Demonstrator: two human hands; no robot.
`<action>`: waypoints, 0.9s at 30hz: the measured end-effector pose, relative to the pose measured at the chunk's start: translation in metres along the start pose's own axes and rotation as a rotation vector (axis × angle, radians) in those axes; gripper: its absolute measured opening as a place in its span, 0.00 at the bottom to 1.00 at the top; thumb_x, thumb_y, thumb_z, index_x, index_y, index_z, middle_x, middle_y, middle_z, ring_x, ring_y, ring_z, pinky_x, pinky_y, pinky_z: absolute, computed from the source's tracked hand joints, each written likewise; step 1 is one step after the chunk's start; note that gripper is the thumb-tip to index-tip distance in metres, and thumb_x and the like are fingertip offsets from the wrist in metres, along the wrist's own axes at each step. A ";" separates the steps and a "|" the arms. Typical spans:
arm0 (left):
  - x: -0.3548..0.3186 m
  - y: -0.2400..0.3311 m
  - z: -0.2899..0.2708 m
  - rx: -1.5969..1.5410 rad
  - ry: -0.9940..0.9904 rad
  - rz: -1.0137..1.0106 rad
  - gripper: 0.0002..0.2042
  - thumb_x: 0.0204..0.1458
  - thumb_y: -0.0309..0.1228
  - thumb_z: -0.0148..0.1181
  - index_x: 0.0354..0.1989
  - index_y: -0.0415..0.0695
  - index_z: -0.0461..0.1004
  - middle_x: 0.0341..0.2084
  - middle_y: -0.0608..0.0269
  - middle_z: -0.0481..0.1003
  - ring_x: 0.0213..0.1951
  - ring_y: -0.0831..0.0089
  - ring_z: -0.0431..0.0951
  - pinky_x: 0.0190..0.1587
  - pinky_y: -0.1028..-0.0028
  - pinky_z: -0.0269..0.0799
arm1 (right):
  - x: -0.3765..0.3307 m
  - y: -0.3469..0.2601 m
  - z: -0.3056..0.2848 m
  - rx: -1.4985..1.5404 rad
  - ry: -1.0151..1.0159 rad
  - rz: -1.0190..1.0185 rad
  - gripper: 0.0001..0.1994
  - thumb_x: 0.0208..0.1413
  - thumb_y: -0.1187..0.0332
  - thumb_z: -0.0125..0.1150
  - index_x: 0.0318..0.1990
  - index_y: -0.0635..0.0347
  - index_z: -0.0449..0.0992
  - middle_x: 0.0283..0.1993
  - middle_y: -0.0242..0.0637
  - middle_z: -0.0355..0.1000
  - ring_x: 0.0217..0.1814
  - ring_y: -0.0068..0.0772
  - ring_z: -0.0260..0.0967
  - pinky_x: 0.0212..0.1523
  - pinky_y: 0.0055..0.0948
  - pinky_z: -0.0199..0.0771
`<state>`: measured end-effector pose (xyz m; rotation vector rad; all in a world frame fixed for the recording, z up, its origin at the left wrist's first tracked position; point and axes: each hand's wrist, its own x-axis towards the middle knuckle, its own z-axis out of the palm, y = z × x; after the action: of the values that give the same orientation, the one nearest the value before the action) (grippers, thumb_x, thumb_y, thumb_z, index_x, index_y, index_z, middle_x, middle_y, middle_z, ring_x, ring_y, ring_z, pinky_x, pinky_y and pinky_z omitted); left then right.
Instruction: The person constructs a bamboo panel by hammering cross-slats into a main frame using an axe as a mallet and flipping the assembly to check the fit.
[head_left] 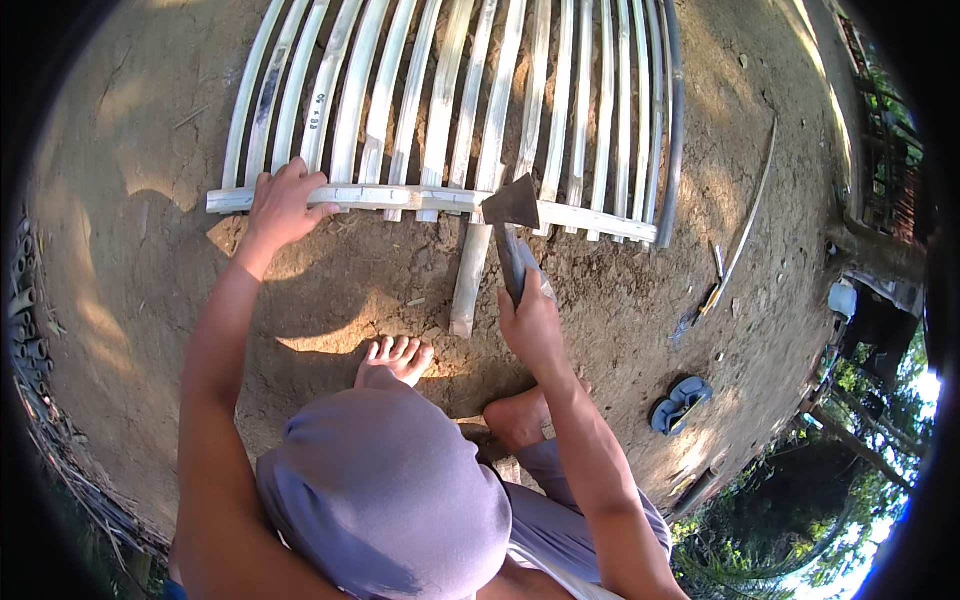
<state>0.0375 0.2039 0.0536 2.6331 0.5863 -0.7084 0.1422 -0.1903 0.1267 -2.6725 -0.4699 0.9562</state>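
Apparently, bracing is underway: left hand (288, 205) clamps crossbar (375, 197) at 10 o'clock; right hand (535, 322) grips hatchet (512, 204) near 12; next move likely needs controlled aim.

Count two bare hands: one left hand (287, 207), one right hand (533, 325). Tally one hand tool (508, 245), with one broad blade (512, 205). Record one pale crossbar (385, 197). Put pale slats (447, 95) at about seventeen; treat as approximate, given crowding toward the right side. Add one dark pole (677, 110) at the right edge of the row, and one protruding piece (468, 285) below the crossbar. Count two bare feet (403, 358), two sandals (690, 390). Note one long thin strip (753, 213), one pale container (842, 301). Leave stacked tubes (22, 300) at far left as several, too crowded to number.
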 end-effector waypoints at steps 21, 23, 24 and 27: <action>0.019 0.076 -0.003 -0.062 0.270 0.470 0.30 0.48 0.41 0.72 0.64 0.62 0.78 0.34 0.65 0.69 0.37 0.70 0.73 0.48 0.66 0.72 | -0.027 -0.033 -0.067 0.653 0.158 0.187 0.10 0.67 0.69 0.61 0.50 0.65 0.72 0.23 0.31 0.70 0.15 0.21 0.67 0.15 0.27 0.63; 0.022 0.051 0.000 -0.010 0.285 0.471 0.28 0.49 0.39 0.72 0.62 0.61 0.79 0.34 0.66 0.68 0.38 0.69 0.73 0.49 0.64 0.72 | -0.031 -0.043 -0.067 0.664 0.125 0.203 0.14 0.67 0.68 0.61 0.55 0.66 0.72 0.25 0.33 0.72 0.17 0.22 0.68 0.18 0.27 0.65; 0.022 0.049 -0.008 -0.009 0.228 0.448 0.25 0.53 0.38 0.70 0.62 0.60 0.79 0.35 0.64 0.68 0.42 0.68 0.72 0.51 0.62 0.69 | -0.031 -0.042 -0.063 0.640 0.137 0.189 0.17 0.67 0.67 0.62 0.57 0.67 0.72 0.26 0.35 0.73 0.19 0.24 0.70 0.20 0.29 0.67; 0.032 0.046 0.002 -0.051 0.064 0.392 0.24 0.57 0.38 0.67 0.64 0.59 0.78 0.38 0.62 0.68 0.45 0.66 0.72 0.53 0.60 0.65 | -0.027 -0.039 -0.054 0.557 0.141 0.168 0.23 0.66 0.64 0.63 0.62 0.68 0.70 0.28 0.38 0.75 0.24 0.30 0.74 0.27 0.33 0.72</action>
<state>0.0837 0.1727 0.0449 2.6164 0.0930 -0.4826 0.1493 -0.1719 0.1959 -2.2657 0.0536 0.7884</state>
